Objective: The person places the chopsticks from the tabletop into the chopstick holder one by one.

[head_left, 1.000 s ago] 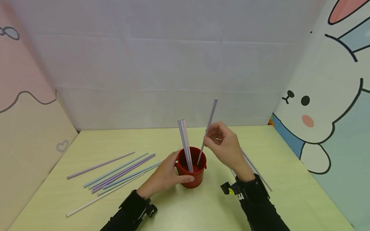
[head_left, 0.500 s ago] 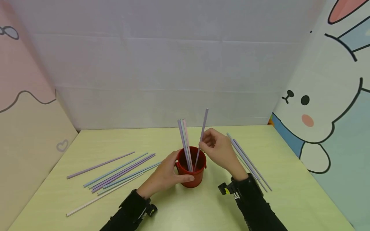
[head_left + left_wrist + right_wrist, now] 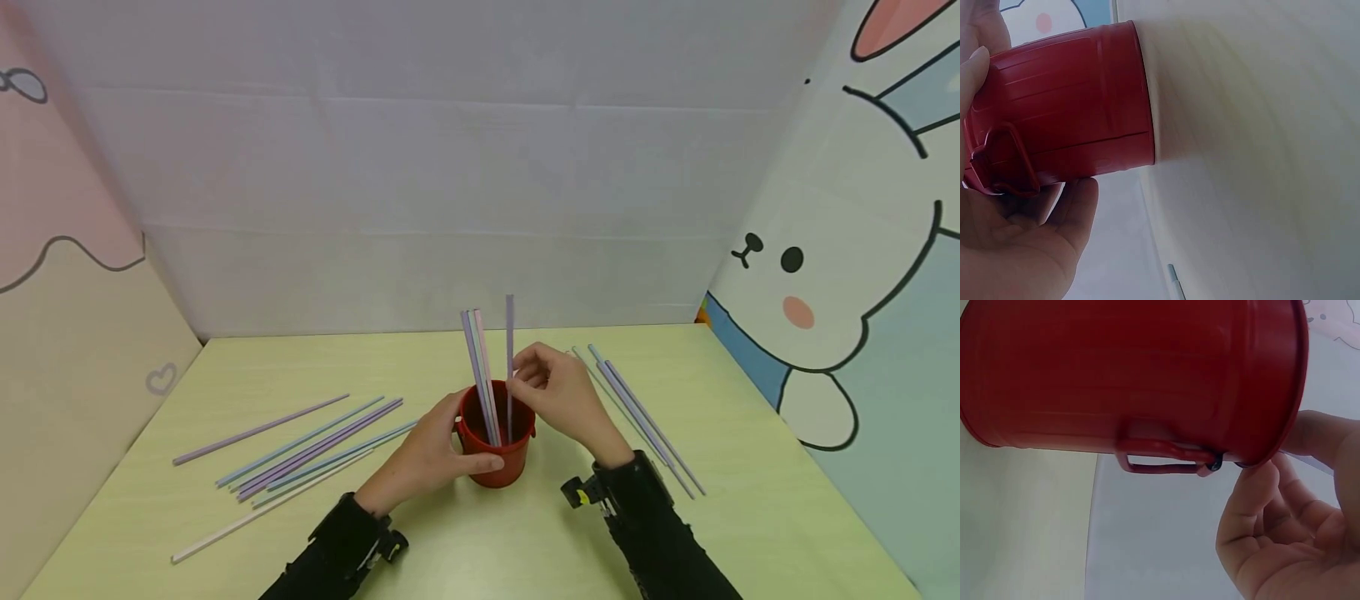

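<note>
My left hand (image 3: 423,467) holds a small red bucket (image 3: 517,458) upright on the table, thumb across its front. In the left wrist view, fingers curl round the red wall (image 3: 1072,100) near the wire handle. Several pastel sticks (image 3: 480,367), thin and straw-like, lean together inside at the left. My right hand (image 3: 562,396) pinches a purple straw-like stick (image 3: 510,329) just above the rim; its lower end is inside the bucket. The right wrist view has the right fingertips (image 3: 1260,481) right at the rim, with the stick mostly hidden behind.
Several purple, blue and white sticks (image 3: 307,450) lie slanted on the pale table (image 3: 465,550) to the left. A smaller group of sticks (image 3: 637,408) lies beyond my right forearm. A white wall (image 3: 360,275) rises at the table's back edge, with printed side panels (image 3: 825,292).
My right hand has moved left and down, lowering the purple stick deeper into the bucket and turning it from slanted to upright. The left hand and bucket stay put.
</note>
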Available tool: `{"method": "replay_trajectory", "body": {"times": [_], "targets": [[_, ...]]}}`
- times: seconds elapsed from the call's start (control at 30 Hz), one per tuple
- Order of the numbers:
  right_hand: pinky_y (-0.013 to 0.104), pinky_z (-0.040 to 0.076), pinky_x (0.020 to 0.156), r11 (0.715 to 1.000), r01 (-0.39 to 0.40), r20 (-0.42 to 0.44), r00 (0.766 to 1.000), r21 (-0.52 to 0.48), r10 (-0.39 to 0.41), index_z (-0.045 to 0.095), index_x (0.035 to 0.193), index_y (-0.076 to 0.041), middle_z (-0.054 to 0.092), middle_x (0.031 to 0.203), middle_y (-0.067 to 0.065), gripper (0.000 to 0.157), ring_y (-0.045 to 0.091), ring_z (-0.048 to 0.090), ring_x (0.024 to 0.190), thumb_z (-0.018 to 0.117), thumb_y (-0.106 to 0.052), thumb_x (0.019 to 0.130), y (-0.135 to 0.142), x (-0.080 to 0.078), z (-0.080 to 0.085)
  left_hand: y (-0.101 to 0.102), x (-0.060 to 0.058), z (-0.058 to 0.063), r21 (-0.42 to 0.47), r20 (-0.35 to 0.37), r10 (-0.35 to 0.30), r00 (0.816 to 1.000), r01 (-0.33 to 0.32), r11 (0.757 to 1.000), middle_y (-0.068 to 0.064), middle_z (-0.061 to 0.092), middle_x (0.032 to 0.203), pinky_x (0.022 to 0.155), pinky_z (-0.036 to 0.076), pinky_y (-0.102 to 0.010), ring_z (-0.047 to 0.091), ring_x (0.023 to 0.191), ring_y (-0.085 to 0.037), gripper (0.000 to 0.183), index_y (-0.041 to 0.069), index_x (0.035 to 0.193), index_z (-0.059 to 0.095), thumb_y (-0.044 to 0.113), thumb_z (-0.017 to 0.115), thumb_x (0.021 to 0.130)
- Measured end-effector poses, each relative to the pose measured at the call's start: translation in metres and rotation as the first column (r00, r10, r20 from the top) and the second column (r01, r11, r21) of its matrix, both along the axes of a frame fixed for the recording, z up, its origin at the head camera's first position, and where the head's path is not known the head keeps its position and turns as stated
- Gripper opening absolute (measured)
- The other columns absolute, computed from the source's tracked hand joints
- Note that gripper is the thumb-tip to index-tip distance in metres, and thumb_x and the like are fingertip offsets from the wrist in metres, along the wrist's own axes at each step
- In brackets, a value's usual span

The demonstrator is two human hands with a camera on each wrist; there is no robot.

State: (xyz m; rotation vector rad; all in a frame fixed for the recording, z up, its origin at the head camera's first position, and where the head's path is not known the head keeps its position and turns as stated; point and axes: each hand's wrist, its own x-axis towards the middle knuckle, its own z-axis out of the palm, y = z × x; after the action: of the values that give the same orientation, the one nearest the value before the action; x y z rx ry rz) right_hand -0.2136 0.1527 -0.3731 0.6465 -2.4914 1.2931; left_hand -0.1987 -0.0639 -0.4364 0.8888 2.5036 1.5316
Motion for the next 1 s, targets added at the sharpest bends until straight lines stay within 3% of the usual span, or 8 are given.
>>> {"method": "replay_trajectory", "body": {"times": [0.33,0.53,0.67,0.83,1.0], "targets": [[0.03,0.054,0.066,0.999,0.034,-0.002,0.999,0.008,-0.034,0.062,0.099,-0.014,0.064,0.084,-0.002,0.014,0.012,0.061,0.072,0.069,-0.014,0.087,0.006,-0.002,0.0,0.0,0.0,0.0,0.01,-0.003,-0.007,1.0,0.007,1.0,0.015,0.046,0.13,0.09,0.048,-0.035,0.045,0.117,-0.008,0.082,0.035,0.14,0.036,0.046,0.081,0.072],[0.033,0.053,0.064,0.991,0.133,-0.03,0.991,0.024,-0.132,0.063,0.1,-0.014,0.064,0.083,-0.001,0.011,0.012,0.06,0.071,0.065,-0.015,0.09,0.032,-0.006,0.007,0.001,0.0,0.002,0.026,-0.001,-0.012,1.0,0.012,1.0,0.015,0.047,0.13,0.09,0.048,-0.036,0.044,0.117,-0.009,0.081,0.035,0.139,0.038,0.043,0.082,0.072],[0.035,0.052,0.067,0.972,0.187,-0.033,0.982,0.141,-0.184,0.063,0.101,-0.014,0.063,0.084,0.0,0.012,0.014,0.059,0.073,0.065,-0.016,0.09,0.05,-0.008,0.006,0.001,0.001,0.002,0.009,0.004,0.0,1.0,0.0,1.0,0.015,0.047,0.129,0.09,0.048,-0.034,0.044,0.117,-0.008,0.082,0.036,0.139,0.038,0.047,0.082,0.071],[0.037,0.051,0.067,0.936,0.197,-0.014,0.979,0.293,-0.202,0.064,0.102,-0.009,0.062,0.081,0.003,0.015,0.018,0.058,0.074,0.067,-0.014,0.088,0.063,-0.012,-0.003,0.0,0.0,0.0,-0.01,-0.003,0.013,1.0,-0.013,1.0,0.015,0.046,0.13,0.09,0.048,-0.034,0.043,0.117,-0.008,0.085,0.036,0.14,0.036,0.053,0.08,0.07],[0.036,0.047,0.063,0.915,0.19,0.017,0.978,0.355,-0.209,0.064,0.101,-0.005,0.06,0.077,0.004,0.014,0.018,0.054,0.068,0.067,-0.01,0.088,0.07,-0.016,-0.018,0.0,0.0,-0.001,-0.007,-0.009,0.011,1.0,-0.011,1.0,0.015,0.046,0.13,0.09,0.048,-0.034,0.043,0.117,-0.008,0.085,0.035,0.14,0.037,0.053,0.08,0.069]]}}
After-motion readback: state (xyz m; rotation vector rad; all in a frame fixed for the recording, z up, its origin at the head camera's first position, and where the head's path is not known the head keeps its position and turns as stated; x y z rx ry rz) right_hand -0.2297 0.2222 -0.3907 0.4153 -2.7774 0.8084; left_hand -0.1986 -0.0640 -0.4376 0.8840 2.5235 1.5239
